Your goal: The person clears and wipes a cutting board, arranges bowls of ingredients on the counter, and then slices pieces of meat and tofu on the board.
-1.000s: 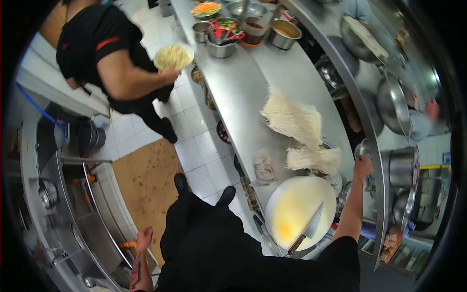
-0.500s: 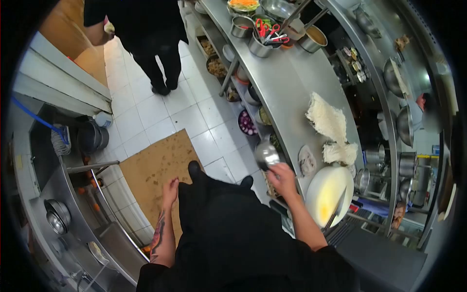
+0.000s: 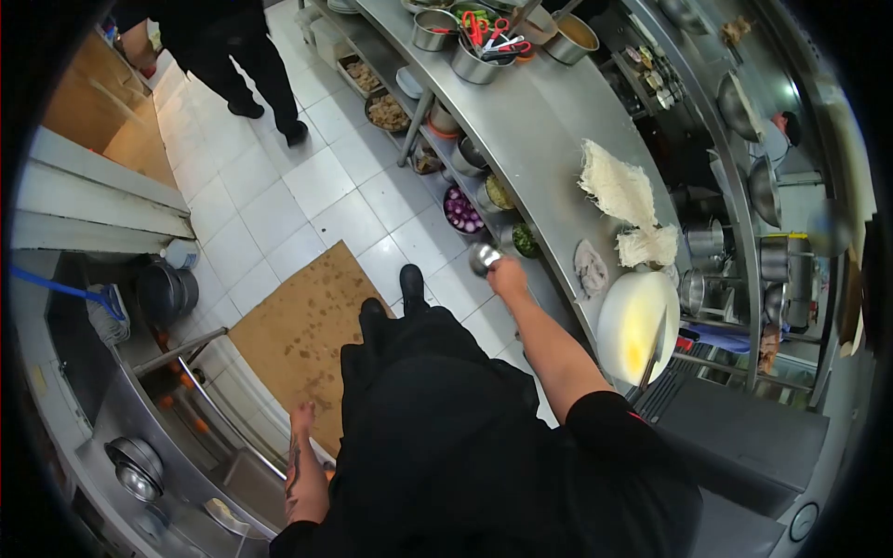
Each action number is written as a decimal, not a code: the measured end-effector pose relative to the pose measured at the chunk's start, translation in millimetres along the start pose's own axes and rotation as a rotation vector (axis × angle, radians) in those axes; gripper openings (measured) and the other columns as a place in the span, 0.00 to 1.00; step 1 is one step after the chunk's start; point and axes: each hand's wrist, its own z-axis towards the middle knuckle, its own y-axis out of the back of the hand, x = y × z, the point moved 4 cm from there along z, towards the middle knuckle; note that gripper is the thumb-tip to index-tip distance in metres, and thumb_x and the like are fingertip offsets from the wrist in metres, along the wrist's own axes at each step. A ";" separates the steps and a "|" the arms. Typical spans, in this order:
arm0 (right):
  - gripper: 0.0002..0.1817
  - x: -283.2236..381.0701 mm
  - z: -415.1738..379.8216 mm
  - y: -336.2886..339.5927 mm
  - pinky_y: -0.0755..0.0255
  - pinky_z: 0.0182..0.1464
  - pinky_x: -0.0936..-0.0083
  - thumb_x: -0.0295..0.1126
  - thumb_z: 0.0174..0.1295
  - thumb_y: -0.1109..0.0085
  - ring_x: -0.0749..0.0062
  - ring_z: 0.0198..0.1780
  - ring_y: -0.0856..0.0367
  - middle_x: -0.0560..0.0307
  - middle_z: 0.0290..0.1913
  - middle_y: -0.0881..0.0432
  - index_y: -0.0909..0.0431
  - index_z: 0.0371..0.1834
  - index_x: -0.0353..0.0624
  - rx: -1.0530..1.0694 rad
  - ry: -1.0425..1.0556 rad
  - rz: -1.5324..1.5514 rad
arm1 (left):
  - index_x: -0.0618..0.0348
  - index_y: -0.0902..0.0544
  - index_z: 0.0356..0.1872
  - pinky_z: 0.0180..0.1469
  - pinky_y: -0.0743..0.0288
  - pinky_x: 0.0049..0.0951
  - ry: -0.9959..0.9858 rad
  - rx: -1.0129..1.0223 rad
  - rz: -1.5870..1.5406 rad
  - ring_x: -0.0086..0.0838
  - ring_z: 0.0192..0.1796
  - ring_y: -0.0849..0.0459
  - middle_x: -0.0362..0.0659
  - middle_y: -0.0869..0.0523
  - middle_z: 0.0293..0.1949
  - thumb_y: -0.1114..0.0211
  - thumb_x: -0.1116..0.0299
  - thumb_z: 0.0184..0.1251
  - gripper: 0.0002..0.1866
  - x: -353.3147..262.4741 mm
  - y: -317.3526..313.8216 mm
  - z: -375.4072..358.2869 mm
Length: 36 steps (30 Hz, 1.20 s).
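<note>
My right hand (image 3: 507, 278) is closed on the rim of a small shiny metal bowl (image 3: 483, 259), held out over the floor beside the lower shelf. Near the bowl on that shelf are a container of chopped greens (image 3: 526, 240) and a bowl of cut purple onions (image 3: 462, 210). My left hand (image 3: 302, 417) hangs low at my side above a brown cardboard sheet (image 3: 307, 307). Its fingers are mostly hidden, and nothing shows in it.
On the steel counter (image 3: 521, 139) are pale cloths (image 3: 619, 186), a round white board (image 3: 619, 325) with a knife (image 3: 655, 349), and a pot of red-handled scissors (image 3: 479, 65). A person (image 3: 223, 46) stands ahead on the tiles. A sink (image 3: 251, 488) lies at left.
My right hand has moved forward and left with the bowl, away from the counter edge. The left hand has dropped back. I have stepped forward, and the other person has moved further off.
</note>
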 end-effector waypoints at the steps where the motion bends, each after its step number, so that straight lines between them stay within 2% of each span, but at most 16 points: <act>1: 0.11 -5.1 3.3 -1.0 0.19 0.54 0.54 0.36 0.58 0.31 0.49 0.50 0.13 0.48 0.47 0.12 0.09 0.43 0.49 0.001 -0.005 0.007 | 0.64 0.15 0.35 0.34 0.26 0.37 -0.001 -0.002 0.009 0.27 0.29 0.19 0.47 0.17 0.24 0.36 0.58 0.73 0.17 6.2 -0.6 -7.9; 3: 0.11 -23.5 6.0 0.0 0.19 0.54 0.53 0.34 0.59 0.33 0.46 0.50 0.14 0.44 0.47 0.12 0.10 0.43 0.45 -0.156 -0.226 0.183 | 0.65 0.15 0.34 0.34 0.25 0.39 0.000 0.016 -0.178 0.29 0.29 0.18 0.45 0.16 0.25 0.36 0.58 0.73 0.17 16.9 2.1 -22.9; 7: 0.10 -56.9 16.4 -23.7 0.20 0.55 0.55 0.32 0.60 0.34 0.44 0.52 0.14 0.41 0.48 0.12 0.11 0.43 0.41 -0.401 -0.372 0.395 | 0.63 0.15 0.34 0.30 0.26 0.35 -0.094 -0.020 -0.241 0.27 0.26 0.20 0.40 0.17 0.26 0.36 0.58 0.76 0.16 -7.3 13.3 -53.8; 8: 0.10 -58.3 17.6 -23.5 0.20 0.55 0.55 0.32 0.60 0.34 0.44 0.52 0.14 0.41 0.48 0.12 0.11 0.43 0.41 -0.412 -0.370 0.412 | 0.61 0.15 0.36 0.28 0.27 0.31 -0.045 -0.030 -0.279 0.24 0.25 0.22 0.38 0.18 0.26 0.37 0.58 0.77 0.15 -22.3 18.2 -65.5; 10: 0.10 -68.1 14.5 -24.7 0.19 0.55 0.54 0.33 0.62 0.34 0.45 0.51 0.13 0.41 0.48 0.11 0.11 0.44 0.42 -0.372 -0.607 0.515 | 0.55 0.16 0.41 0.24 0.33 0.23 0.032 -0.050 -0.350 0.18 0.22 0.28 0.34 0.20 0.25 0.36 0.57 0.79 0.12 -40.5 21.5 -76.3; 14: 0.10 -87.3 27.1 -41.9 0.19 0.54 0.54 0.35 0.63 0.34 0.46 0.51 0.12 0.41 0.48 0.11 0.11 0.44 0.44 -0.381 -0.756 0.554 | 0.55 0.17 0.37 0.24 0.33 0.24 0.015 0.009 -0.312 0.18 0.22 0.27 0.34 0.19 0.26 0.35 0.57 0.79 0.13 -64.4 28.4 -74.2; 16: 0.10 -96.4 34.6 -49.2 0.20 0.51 0.53 0.35 0.61 0.31 0.44 0.46 0.12 0.42 0.46 0.10 0.11 0.40 0.40 -0.604 -0.815 0.528 | 0.55 0.18 0.36 0.23 0.33 0.25 -0.023 0.047 -0.245 0.18 0.22 0.27 0.34 0.19 0.26 0.35 0.57 0.79 0.13 -98.8 36.4 -79.6; 18: 0.16 -102.7 45.5 -60.1 0.20 0.53 0.53 0.37 0.62 0.31 0.44 0.49 0.12 0.41 0.49 0.11 0.13 0.46 0.38 -0.529 -0.933 0.523 | 0.55 0.17 0.37 0.26 0.33 0.23 -0.051 0.051 -0.225 0.17 0.24 0.27 0.34 0.20 0.26 0.36 0.59 0.79 0.12 -132.7 39.6 -85.5; 22: 0.29 -83.9 67.3 -95.8 0.19 0.56 0.56 0.43 0.61 0.30 0.40 0.51 0.13 0.38 0.50 0.12 0.20 0.62 0.37 -0.098 -0.500 0.479 | 0.59 0.15 0.39 0.31 0.32 0.22 -0.266 0.136 -0.078 0.17 0.28 0.26 0.35 0.18 0.28 0.36 0.60 0.80 0.13 -196.0 52.3 -71.6; 24: 0.29 -51.7 67.6 -101.5 0.17 0.54 0.62 0.44 0.64 0.31 0.49 0.50 0.10 0.42 0.48 0.10 0.20 0.63 0.36 -0.071 -0.134 0.434 | 0.64 0.14 0.42 0.36 0.29 0.24 -0.371 0.106 0.045 0.18 0.32 0.24 0.36 0.16 0.30 0.35 0.61 0.80 0.14 -236.2 62.5 -63.2; 26: 0.26 -23.5 55.4 -34.3 0.16 0.54 0.65 0.44 0.69 0.34 0.58 0.50 0.09 0.47 0.53 0.11 0.20 0.63 0.36 0.300 0.080 1.041 | 0.67 0.14 0.47 0.40 0.25 0.26 -0.424 0.110 0.047 0.20 0.35 0.21 0.37 0.14 0.33 0.35 0.61 0.79 0.15 -264.8 69.0 -45.0; 27: 0.26 -23.9 46.3 7.3 0.16 0.54 0.65 0.44 0.69 0.34 0.58 0.50 0.09 0.47 0.53 0.11 0.20 0.63 0.36 0.277 0.071 1.053 | 0.67 0.14 0.49 0.41 0.24 0.26 -0.384 0.081 0.053 0.21 0.36 0.19 0.38 0.13 0.35 0.35 0.62 0.79 0.16 -280.7 69.4 -38.7; 29: 0.30 -42.7 34.5 82.1 0.15 0.52 0.61 0.47 0.71 0.34 0.61 0.47 0.10 0.49 0.54 0.12 0.24 0.69 0.41 0.127 -0.075 1.692 | 0.67 0.14 0.52 0.42 0.23 0.27 -0.363 0.070 0.070 0.22 0.37 0.18 0.39 0.12 0.36 0.35 0.62 0.79 0.16 -329.0 63.3 -40.2; 30: 0.30 -54.4 34.7 108.4 0.15 0.52 0.61 0.47 0.71 0.34 0.61 0.47 0.10 0.49 0.54 0.12 0.24 0.69 0.41 0.099 -0.083 1.696 | 0.68 0.14 0.53 0.44 0.22 0.27 -0.353 0.078 0.059 0.23 0.39 0.16 0.40 0.11 0.38 0.35 0.62 0.79 0.17 -353.7 60.5 -43.2; 32: 0.31 -103.4 36.6 143.2 0.17 0.55 0.61 0.47 0.76 0.39 0.58 0.52 0.12 0.48 0.61 0.16 0.31 0.75 0.41 -0.479 -0.547 2.056 | 0.68 0.14 0.55 0.45 0.21 0.28 -0.360 0.103 0.067 0.24 0.42 0.15 0.42 0.10 0.40 0.36 0.62 0.79 0.18 -384.7 52.0 -31.8; 36: 0.34 -161.9 79.4 154.0 0.23 0.66 0.62 0.46 0.77 0.40 0.57 0.67 0.20 0.45 0.69 0.22 0.37 0.78 0.39 -0.599 -0.864 2.434 | 0.70 0.16 0.58 0.49 0.20 0.30 -0.357 0.235 0.058 0.27 0.46 0.13 0.46 0.09 0.45 0.37 0.63 0.80 0.19 -380.2 24.7 55.6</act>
